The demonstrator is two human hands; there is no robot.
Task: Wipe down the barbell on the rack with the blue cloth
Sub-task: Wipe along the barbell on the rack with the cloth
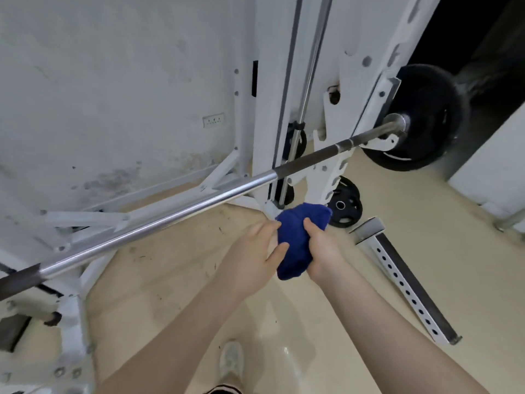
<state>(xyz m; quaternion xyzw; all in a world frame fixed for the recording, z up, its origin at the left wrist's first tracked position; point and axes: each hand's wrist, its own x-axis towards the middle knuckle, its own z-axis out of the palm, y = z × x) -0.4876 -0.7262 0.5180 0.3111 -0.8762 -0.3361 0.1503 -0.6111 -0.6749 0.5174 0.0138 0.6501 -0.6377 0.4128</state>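
Note:
A steel barbell (181,211) runs diagonally from lower left to upper right, resting on the white rack (272,81), with a black weight plate (426,120) on its right end. A bunched blue cloth (298,237) is held below the bar, clear of it. My right hand (324,248) grips the cloth's right side. My left hand (252,260) holds its left side, thumb and fingers pressed onto the fabric.
A small black plate (345,206) leans at the rack's foot. A white perforated steel post (409,282) lies on the tan floor to the right. White frame struts (85,217) cross low on the left. My shoe (231,362) shows at the bottom.

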